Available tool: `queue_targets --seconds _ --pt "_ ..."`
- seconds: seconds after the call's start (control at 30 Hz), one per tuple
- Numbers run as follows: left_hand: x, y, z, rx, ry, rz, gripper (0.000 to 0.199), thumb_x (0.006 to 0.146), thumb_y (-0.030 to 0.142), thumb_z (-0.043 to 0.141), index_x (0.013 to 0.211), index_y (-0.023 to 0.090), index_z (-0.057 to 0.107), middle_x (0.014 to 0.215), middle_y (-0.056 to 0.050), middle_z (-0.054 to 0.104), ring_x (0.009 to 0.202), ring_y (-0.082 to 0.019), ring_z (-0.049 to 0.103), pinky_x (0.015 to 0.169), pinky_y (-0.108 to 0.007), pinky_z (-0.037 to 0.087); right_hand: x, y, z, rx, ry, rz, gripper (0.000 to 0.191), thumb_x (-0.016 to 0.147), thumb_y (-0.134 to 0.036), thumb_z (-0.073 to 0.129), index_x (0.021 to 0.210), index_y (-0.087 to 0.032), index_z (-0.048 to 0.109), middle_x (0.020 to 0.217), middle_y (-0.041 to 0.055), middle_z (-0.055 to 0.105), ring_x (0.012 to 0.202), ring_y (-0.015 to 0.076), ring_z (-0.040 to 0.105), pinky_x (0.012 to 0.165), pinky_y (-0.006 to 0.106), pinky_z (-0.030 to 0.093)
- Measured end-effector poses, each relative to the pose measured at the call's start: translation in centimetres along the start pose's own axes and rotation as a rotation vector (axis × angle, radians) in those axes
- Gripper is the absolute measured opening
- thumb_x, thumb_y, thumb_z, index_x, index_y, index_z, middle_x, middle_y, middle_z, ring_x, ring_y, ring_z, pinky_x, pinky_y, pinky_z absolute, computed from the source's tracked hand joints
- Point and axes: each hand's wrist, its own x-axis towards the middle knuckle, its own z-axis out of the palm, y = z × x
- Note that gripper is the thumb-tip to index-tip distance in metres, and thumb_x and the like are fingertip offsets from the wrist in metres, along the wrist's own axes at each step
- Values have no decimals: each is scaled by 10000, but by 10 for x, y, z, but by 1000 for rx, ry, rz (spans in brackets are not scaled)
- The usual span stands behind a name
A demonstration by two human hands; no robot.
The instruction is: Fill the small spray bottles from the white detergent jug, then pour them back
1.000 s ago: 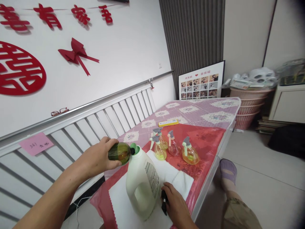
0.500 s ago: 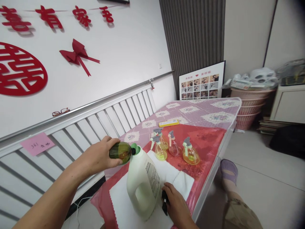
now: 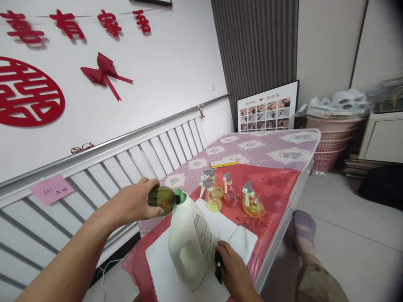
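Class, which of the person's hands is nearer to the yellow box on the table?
Left. The left hand, holding a green bottle, lies closer to the yellow box; the right hand rests by the near edge.

The jug (image 3: 189, 243) stands on the cloth (image 3: 163, 272), the spray bottles (image 3: 231, 197) behind it.

We take the white jug (image 3: 189, 243) as reference. Left of it, the slatted rail (image 3: 132, 157) borders the table and closes that side. Beyond it, four spray bottles (image 3: 231, 196) stand clustered on the red cloth (image 3: 273, 180), blocking a straight reach forward. Right of that cluster we see bare red cloth up to the table edge. Farther beyond, only a flat yellow box (image 3: 223, 162) lies on the patterned cover (image 3: 283, 144). Right of the jug, past the table edge, open floor (image 3: 346, 235) gives free passage.
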Motion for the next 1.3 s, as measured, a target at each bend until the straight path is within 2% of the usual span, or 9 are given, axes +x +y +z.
queue_targets --seconds 0.3,0.63,0.83,0.97,1.3 --pt "6 1 -7 20 -36 20 592 690 599 581 1185 277 541 1135 -65 614 859 -257 652 752 -370 489 -1 -3 -4 16 11 2 537 681 57 438 1113 -199 629 1283 100 601 1111 221 620 943 333 492" --pt "17 4 -18 70 -75 52 600 669 639 570 1154 285 578 1092 -51 649 837 -249 656 733 -360 482 0 -1 -2 -8 20 -14 590 642 84 415 1122 -189 626 1296 110 596 1112 221 619 944 332 494" --pt "27 7 -29 89 -141 61 598 650 629 607 1147 297 583 1037 -39 698 817 -260 660 681 -354 478 1 -5 -6 -19 -2 -5 497 726 48 420 1114 -186 624 1292 117 599 1109 226 624 935 331 499" --pt "37 8 -34 121 -183 59 583 637 635 624 1120 311 590 956 -29 718 796 -273 665 648 -354 472 1 -3 -3 -11 8 -5 499 726 40 427 1121 -192 625 1287 112 602 1102 225 629 931 331 499" --pt "53 22 -48 237 -276 55 724 571 680 636 1180 294 572 1006 -63 716 808 -297 653 640 -369 477 0 -3 -4 -3 -3 0 587 658 70 423 1139 -194 630 1303 114 597 1141 230 617 962 336 487"
